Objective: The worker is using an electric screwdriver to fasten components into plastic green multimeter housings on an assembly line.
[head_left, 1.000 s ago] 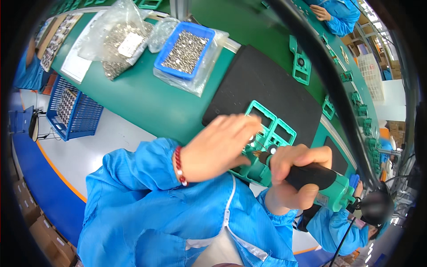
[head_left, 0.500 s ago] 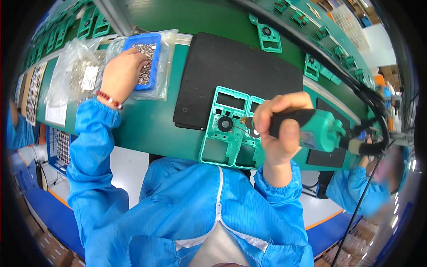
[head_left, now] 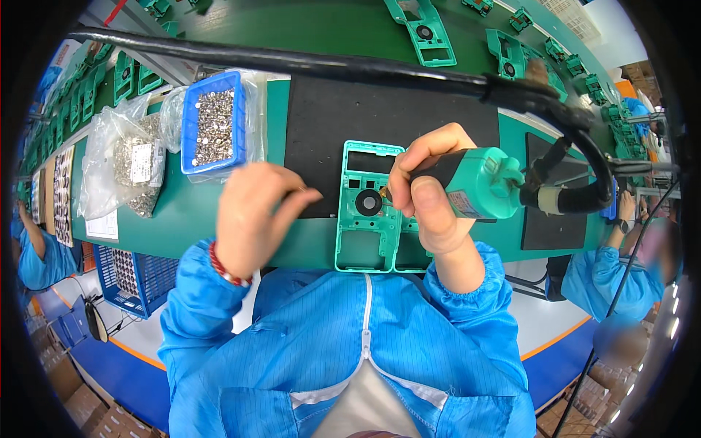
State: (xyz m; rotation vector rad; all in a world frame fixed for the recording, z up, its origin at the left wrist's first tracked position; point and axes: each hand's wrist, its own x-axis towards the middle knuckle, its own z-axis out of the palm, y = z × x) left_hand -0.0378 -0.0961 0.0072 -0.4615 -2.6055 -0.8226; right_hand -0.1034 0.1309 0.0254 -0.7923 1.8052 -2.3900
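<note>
My right hand (head_left: 431,190) is wrapped round a black and green power screwdriver (head_left: 478,182), whose tip is over the seam between two green plastic housings. The left housing (head_left: 392,244) has a round black speaker-like part (head_left: 369,203) in its middle. The right housing (head_left: 414,257) is partly covered by my right hand. My left hand (head_left: 255,212) is between the housings and a blue tray (head_left: 190,139) of small metal screws (head_left: 215,128). Its thumb and forefinger are pinched together, and whatever is in them is too small to make out.
Plastic bags of small metal parts (head_left: 135,164) lie left of the tray. A black mat (head_left: 321,124) is under the housings' far end. A thick black cable (head_left: 292,62) crosses above the bench. More green housings (head_left: 423,33) are on the far side. Other people work at both sides.
My left hand has come out of the blue tray and moved right and nearer, toward the housings. My right hand has shifted slightly left with the screwdriver. The view has also shifted.
</note>
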